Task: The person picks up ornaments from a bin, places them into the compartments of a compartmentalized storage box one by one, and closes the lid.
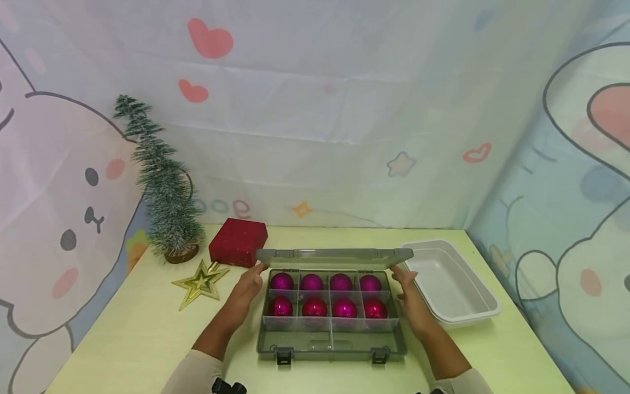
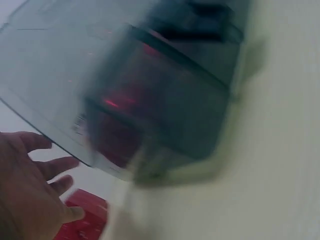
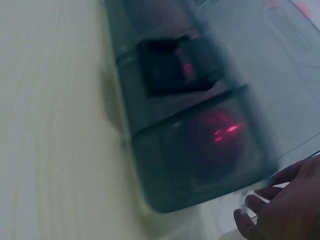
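Note:
A grey see-through organizer box [image 1: 320,340] stands on the table with its lid [image 1: 334,256] raised at the back. Shiny magenta and red Christmas balls [image 1: 314,307] fill its two rear rows of compartments, one to each. The front compartments hold none. My left hand [image 1: 244,295] is at the lid's left edge, fingers loosely extended; the left wrist view shows these fingertips [image 2: 70,162] right at that edge. On the opposite side, my right hand [image 1: 413,301] has its fingers at the lid's right edge, slightly bent in the right wrist view. Both wrist views are blurred.
Behind my left hand are a dark red box [image 1: 238,242] and a small frosted Christmas tree [image 1: 169,191]. A gold star [image 1: 202,284] lies in front of them. To the right, close by my right hand, sits a white plastic tray [image 1: 458,316]. A printed cloth hangs behind the table.

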Tool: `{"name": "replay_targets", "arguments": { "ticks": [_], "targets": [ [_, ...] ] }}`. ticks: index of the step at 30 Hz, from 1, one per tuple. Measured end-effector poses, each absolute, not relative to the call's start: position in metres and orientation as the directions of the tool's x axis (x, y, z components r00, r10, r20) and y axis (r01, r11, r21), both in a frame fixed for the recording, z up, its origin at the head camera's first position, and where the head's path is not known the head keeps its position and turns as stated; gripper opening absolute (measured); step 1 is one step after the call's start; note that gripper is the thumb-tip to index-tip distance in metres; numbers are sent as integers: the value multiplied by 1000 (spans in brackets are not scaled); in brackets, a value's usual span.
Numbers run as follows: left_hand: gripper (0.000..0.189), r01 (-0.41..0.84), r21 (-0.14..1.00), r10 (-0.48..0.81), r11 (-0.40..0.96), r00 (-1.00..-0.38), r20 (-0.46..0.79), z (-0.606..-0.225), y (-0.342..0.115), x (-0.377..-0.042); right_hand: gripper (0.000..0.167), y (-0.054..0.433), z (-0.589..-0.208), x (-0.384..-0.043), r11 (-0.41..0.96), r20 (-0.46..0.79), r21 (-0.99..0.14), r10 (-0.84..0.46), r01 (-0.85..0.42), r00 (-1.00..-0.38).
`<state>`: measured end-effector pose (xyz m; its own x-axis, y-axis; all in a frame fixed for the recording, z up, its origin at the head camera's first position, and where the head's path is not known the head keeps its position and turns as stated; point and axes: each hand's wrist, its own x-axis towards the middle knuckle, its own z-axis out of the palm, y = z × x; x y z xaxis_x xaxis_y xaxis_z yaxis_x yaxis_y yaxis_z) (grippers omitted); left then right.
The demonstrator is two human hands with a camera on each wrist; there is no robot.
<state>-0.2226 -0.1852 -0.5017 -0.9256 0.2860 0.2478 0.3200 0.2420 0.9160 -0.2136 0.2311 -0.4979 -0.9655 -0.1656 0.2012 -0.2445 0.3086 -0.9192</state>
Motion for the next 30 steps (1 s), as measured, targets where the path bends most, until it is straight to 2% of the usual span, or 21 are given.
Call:
{"name": "replay_targets", "arguments": {
  "ticks": [1,4,6,11,13,18,19,25,30],
  "targets": [
    [78,310,924,301,225,-924,236,-498,-187,-220,97,221,-469,-195,308,150,-932,-157,-192,-976],
    [84,281,938,353,201,-914,198,-489,-193,-212,104,214,-441,-173,296,153,-934,-178,-201,-972],
    [85,261,944,385,199,-907,170,-486,-197,-208,107,222,-450,-174,251,180,-941,-198,-227,-964],
    [90,208,957,448,203,-889,98,-478,-205,-202,109,239,-476,-177,261,91,-956,-166,-133,-982],
    [91,210,954,465,214,-881,89,-475,-207,-201,100,242,-479,-175,289,79,-950,-136,-115,-988],
    [86,234,947,481,220,-871,104,-473,-209,-203,51,243,-478,-170,330,161,-926,-93,-183,-983],
    [86,234,949,480,212,-870,107,-475,-210,-205,47,244,-477,-170,317,172,-928,-106,-197,-979],
    [81,261,951,457,166,-875,161,-493,-214,-212,60,247,-480,-170,263,167,-941,-183,-212,-969],
    [74,306,934,444,184,-874,199,-505,-214,-215,63,252,-488,-167,376,139,-908,-149,-186,-979]
  ]
}}
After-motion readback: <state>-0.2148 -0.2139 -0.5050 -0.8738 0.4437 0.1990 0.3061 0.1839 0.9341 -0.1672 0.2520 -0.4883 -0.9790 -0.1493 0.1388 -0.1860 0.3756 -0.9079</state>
